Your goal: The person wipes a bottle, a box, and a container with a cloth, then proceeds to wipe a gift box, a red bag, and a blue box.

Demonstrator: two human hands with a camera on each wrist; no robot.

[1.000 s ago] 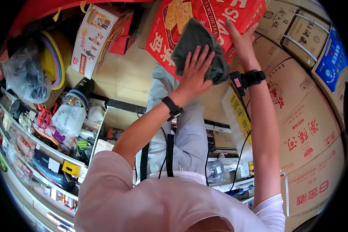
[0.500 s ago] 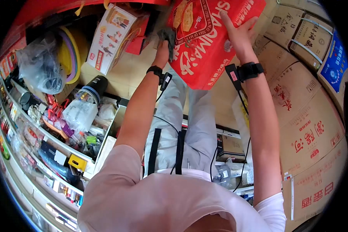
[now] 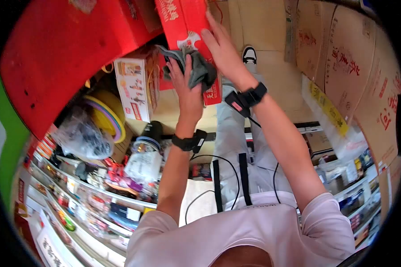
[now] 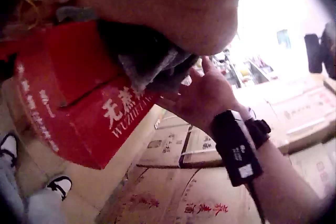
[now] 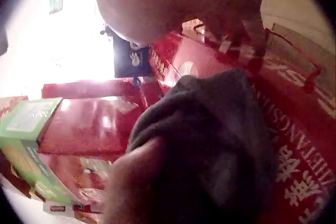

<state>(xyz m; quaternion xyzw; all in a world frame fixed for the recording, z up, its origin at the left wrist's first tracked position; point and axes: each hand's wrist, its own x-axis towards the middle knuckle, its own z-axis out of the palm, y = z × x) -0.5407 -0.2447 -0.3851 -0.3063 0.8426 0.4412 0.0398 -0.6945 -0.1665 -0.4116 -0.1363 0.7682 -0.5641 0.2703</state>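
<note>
A red printed gift box [image 3: 182, 22] with white lettering stands tilted in front of the person, its narrow side turned up in the head view. The left hand [image 3: 185, 89] holds a dark grey-green cloth [image 3: 202, 73] against this box; in the right wrist view its thumb lies over the bunched cloth [image 5: 210, 124]. The right hand [image 3: 227, 58] rests on the box's right edge with fingers extended. In the left wrist view, the right hand [image 4: 205, 95] reaches to the box's [image 4: 79, 103] far side, close beside the cloth.
A large red box [image 3: 75, 58] juts in at upper left, with a white picture-printed carton [image 3: 133, 89] below it. Brown cartons [image 3: 352, 58] are stacked at right. Shelves of goods [image 3: 120, 191] run along the lower left. A shoe [image 3: 249, 54] shows on the tiled floor.
The box has turned from its broad front to a narrow side and moved left. The left hand lifted the cloth off the front and brought it onto the side. The view has swung left.
</note>
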